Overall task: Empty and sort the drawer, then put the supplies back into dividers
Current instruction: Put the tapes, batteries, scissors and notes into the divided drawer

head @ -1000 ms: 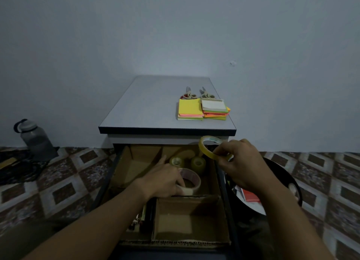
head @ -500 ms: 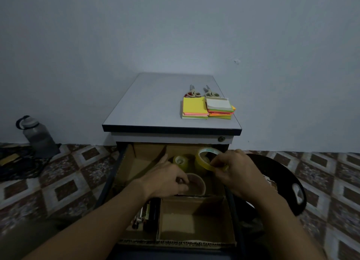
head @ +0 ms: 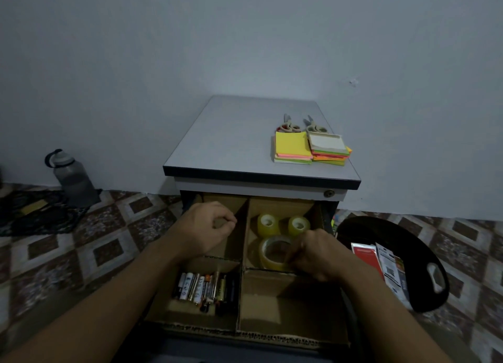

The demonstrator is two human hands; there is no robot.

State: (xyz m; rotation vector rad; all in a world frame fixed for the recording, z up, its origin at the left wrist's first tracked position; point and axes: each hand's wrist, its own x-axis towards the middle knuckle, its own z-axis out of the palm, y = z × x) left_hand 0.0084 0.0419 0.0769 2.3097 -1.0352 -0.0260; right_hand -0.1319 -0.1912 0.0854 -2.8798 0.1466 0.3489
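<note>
The open drawer [head: 334,338] holds cardboard dividers [head: 242,253] forming several compartments. In the back right compartment stand two small yellowish tape rolls [head: 268,223] and, nearer to me, a large clear tape roll [head: 273,252]. My right hand [head: 318,256] has its fingers closed on that large roll's right rim. My left hand [head: 209,225] hovers curled over the back left compartment, holding nothing I can see. Several batteries [head: 204,287] lie in the front left compartment. The front right compartment [head: 285,305] shows bare cardboard.
On the cabinet top [head: 231,144] lie two sticky-note stacks [head: 292,150] and two pairs of scissors [head: 290,125]. A black tray [head: 424,286] with packets sits on the tiled floor at right. A grey water bottle [head: 72,177] stands by the wall at left.
My right hand lowered the tape roll into the back right compartment. My left hand left the tape there and moved left over the back left compartment. The view shifted, revealing the batteries.
</note>
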